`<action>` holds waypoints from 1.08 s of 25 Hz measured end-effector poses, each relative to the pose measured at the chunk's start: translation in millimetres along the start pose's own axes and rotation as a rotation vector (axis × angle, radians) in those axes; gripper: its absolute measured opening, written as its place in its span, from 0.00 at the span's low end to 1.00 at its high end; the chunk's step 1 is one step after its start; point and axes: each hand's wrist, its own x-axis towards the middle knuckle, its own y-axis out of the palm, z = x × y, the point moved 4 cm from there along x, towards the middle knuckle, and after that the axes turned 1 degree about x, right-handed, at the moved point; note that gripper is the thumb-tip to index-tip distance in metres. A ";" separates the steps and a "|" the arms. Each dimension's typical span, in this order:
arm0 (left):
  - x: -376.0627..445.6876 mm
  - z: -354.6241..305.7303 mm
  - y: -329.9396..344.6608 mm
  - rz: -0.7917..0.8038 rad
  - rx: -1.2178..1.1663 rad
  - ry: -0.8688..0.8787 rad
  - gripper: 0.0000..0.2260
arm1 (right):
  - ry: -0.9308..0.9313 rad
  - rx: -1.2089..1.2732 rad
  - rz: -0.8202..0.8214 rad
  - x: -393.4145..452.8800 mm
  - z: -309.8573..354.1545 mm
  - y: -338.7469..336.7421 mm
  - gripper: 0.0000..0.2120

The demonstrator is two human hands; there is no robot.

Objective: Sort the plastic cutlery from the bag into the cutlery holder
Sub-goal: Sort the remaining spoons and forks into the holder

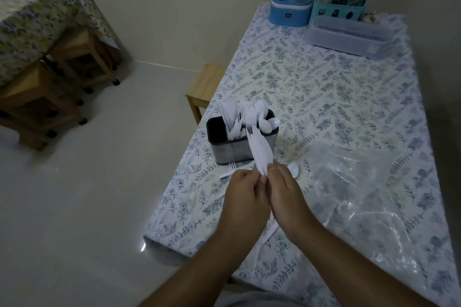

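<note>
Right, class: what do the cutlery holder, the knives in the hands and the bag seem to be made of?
Cutlery holder: probably brushed metal wall, dull grey sheen, with a dark, likely plastic rim.
Knives: white plastic, thin and matte, held by left hand and right hand.
Bag: clear thin plastic film, crinkled, glossy highlights.

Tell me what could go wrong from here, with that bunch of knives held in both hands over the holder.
1. Both hands, left hand and right hand, pinch only the handle ends of the white plastic knives; the fanned bundle could slip and scatter.
2. The cutlery holder stands near the table edge; a push while loading might tip it toward the floor.
3. A loose fork and spoon lie under the hands and could be swept off.
</note>
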 end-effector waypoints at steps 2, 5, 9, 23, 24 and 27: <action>3.5 -5.5 -17.0 -0.087 0.031 0.032 0.14 | -0.059 0.004 0.027 -0.2 10.7 13.0 0.12; 9.5 -13.4 -35.5 -0.134 0.015 0.065 0.10 | -0.109 0.022 0.033 3.9 24.4 31.4 0.14; 16.9 -5.0 -51.1 -0.033 -0.015 -0.012 0.11 | -0.085 -0.024 0.077 8.3 30.9 46.3 0.14; 83.0 11.3 -125.4 -0.011 0.235 0.289 0.08 | -0.279 -0.297 0.122 51.2 101.5 60.8 0.07; 90.0 8.6 -131.0 -0.023 0.221 0.317 0.08 | -0.307 -0.293 0.107 56.1 111.0 63.0 0.07; 108.9 8.4 -140.8 -0.090 0.153 0.389 0.08 | -0.396 -0.328 0.070 68.0 128.1 71.7 0.08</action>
